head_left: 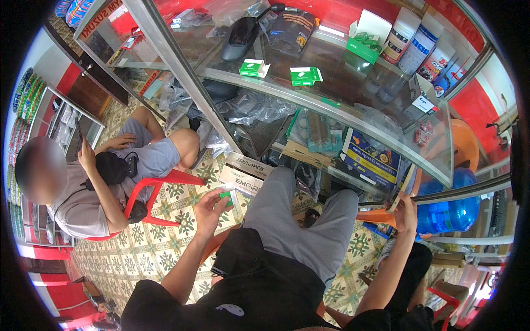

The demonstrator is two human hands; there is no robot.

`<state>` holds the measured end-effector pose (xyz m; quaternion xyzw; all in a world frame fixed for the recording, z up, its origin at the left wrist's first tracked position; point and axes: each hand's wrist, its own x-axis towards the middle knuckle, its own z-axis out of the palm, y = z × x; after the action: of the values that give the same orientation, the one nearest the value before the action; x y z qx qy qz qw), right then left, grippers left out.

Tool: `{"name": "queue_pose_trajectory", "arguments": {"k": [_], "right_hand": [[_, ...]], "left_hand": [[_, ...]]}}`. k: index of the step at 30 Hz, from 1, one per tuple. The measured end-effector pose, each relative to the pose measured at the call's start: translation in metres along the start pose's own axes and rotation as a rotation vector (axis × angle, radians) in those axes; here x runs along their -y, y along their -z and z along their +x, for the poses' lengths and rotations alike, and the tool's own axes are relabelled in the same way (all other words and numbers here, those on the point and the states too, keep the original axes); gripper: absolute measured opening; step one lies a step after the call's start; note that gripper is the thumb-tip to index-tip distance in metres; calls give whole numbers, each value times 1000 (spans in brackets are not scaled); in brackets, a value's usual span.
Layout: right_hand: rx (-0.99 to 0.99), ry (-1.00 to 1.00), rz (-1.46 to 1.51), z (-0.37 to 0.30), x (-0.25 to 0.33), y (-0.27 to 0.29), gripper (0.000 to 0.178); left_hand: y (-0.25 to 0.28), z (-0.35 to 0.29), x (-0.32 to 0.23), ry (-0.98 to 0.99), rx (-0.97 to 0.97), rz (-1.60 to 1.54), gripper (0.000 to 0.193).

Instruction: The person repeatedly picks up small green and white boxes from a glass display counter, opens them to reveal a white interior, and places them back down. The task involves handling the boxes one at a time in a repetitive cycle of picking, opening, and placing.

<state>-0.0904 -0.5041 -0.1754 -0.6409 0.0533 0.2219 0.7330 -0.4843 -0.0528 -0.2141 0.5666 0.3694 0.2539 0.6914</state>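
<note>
My left hand [208, 212] is closed on a small green-and-white carton [227, 195], held over the tiled floor beside my left knee. My right hand [406, 214] grips the edge of a thin tan-edged panel [407, 185] at the right end of the glass display cabinet; its far part is hidden behind the cabinet frame. Two similar small cartons, a left one [253, 68] and a right one [305, 76], lie on the upper glass shelf [331, 102]. A larger open green box [365, 44] full of small green packs stands farther right.
White tubs [401, 36] stand on the shelf at the right. A blue water jug [450, 207] sits by an orange chair [465, 144]. Cardboard boxes [243, 175] lie on the floor ahead. At left, another person [83, 204] sits on a red chair [160, 187] holding a phone.
</note>
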Motion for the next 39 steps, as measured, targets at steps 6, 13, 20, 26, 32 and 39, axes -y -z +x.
{"name": "queue_pose_trajectory", "arguments": {"k": [6,13,20,26,32,39], "right_hand": [[-34,8,-3,-5,5,-14,37],[-9,-15,-45,21,-15,13,32],[-78,-24,-146,50,-21,-10,34],[-191,46,-386,112,-62,0,41],[-405,101,-1025,170,-91,-4,62],[-508,119,-1306,195,-105,-13,87]], "left_hand": [[1,0,1,-16,4,-4,31],[3,1,4,-15,-4,48,33],[2,1,4,-6,-10,25,33],[0,2,0,5,-9,29,32],[6,-2,3,-27,-13,10,32],[9,-3,6,-14,-33,6,33]]}}
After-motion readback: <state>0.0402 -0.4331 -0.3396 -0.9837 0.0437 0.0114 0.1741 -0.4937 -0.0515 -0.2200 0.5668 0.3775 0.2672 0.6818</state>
